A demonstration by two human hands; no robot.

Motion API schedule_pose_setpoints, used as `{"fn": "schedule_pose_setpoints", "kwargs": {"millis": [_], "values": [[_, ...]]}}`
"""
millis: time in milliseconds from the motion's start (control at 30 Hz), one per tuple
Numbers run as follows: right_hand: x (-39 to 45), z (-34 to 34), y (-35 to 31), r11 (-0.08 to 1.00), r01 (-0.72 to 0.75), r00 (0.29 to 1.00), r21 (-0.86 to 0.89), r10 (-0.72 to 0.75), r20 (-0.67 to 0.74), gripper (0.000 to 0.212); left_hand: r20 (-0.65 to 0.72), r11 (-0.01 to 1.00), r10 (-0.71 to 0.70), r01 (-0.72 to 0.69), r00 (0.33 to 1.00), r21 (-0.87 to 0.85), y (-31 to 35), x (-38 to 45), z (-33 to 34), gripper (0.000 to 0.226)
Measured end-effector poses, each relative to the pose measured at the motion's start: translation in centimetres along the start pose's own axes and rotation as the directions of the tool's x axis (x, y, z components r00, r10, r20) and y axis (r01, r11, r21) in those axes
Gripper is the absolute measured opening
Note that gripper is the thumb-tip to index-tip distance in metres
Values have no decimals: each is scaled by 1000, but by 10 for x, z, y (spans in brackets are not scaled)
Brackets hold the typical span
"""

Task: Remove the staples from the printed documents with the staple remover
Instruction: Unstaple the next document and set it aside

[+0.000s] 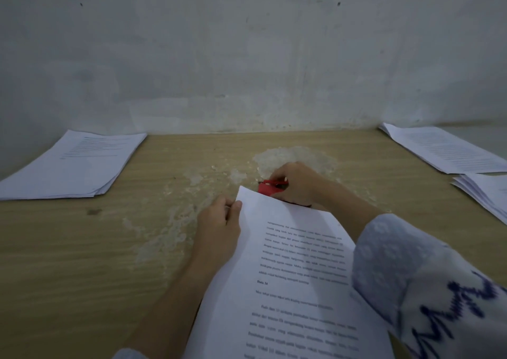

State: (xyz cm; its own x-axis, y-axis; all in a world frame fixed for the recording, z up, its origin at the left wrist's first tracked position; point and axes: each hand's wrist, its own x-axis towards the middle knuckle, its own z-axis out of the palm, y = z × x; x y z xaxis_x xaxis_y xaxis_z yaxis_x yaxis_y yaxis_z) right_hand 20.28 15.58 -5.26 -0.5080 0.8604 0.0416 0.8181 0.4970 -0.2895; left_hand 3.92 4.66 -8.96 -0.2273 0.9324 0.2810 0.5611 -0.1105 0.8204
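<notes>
On table (82, 249): three paper stacks (74, 163), one held document (288, 262).

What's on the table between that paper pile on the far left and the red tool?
In the head view, only bare wooden table with pale worn patches lies between the left paper pile and the red staple remover under the right hand.

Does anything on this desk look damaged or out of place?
Yes: the wooden table has a pale, worn patch in the middle, with flaking streaks trailing toward the left hand, as if the finish has peeled away. Otherwise the paper stacks sit tidily; the sheet being held curls only where it is lifted.
</notes>
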Motion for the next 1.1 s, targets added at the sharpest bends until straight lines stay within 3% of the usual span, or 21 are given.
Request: {"fn": "schedule_pose_setpoints", "kwargs": {"millis": [100, 200, 267, 333, 367, 400, 567, 767, 900, 1000, 1100], "values": [[-3, -4, -9, 994, 27, 977, 105, -4, -214, 34, -15, 1000, 11, -11, 1000, -12, 0, -1, 0, 22], [-10, -13, -32, 869, 98, 870, 486, 162, -466, 32, -70, 1000, 22, -23, 997, -15, 3, -3, 1, 19], [-10, -14, -47, 603, 180, 835, 777, 324, -445, 20, -110, 999, 28, -30, 994, -15, 5, -5, 4, 16], [-9, -13, -62, 264, 246, 851, 933, 402, -338, 31, -133, 998, 58, -61, 989, -22, 8, -7, 7, 15], [-9, -12, -66, 163, 276, 856, 947, 407, -319, 39, -142, 996, 82, -86, 986, -27, 9, -9, 9, 14], [-9, -10, -70, 132, 303, 853, 944, 403, -330, 44, -152, 993, 111, -117, 982, -34, 11, -11, 9, 13], [-7, -7, -81, 298, 293, 808, 909, 431, -402, 32, -173, 965, 231, -248, 958, -84, 15, -16, 7, 12], [-11, -13, -83, 184, 303, 816, 935, 457, -354, 26, -184, 957, 252, -273, 950, -98, 14, -14, 4, 26], [-16, -16, -86, 209, 276, 797, 938, 496, -345, 26, -167, 962, 245, -261, 955, -78, 12, -14, 5, 24], [-18, -15, -88, 253, 259, 789, 932, 502, -356, 29, -157, 967, 234, -247, 959, -65, 8, -12, 6, 10], [-18, -13, -92, 299, 255, 784, 920, 493, -377, 29, -163, 968, 235, -246, 958, -50, 8, -12, 6, 23]]}}
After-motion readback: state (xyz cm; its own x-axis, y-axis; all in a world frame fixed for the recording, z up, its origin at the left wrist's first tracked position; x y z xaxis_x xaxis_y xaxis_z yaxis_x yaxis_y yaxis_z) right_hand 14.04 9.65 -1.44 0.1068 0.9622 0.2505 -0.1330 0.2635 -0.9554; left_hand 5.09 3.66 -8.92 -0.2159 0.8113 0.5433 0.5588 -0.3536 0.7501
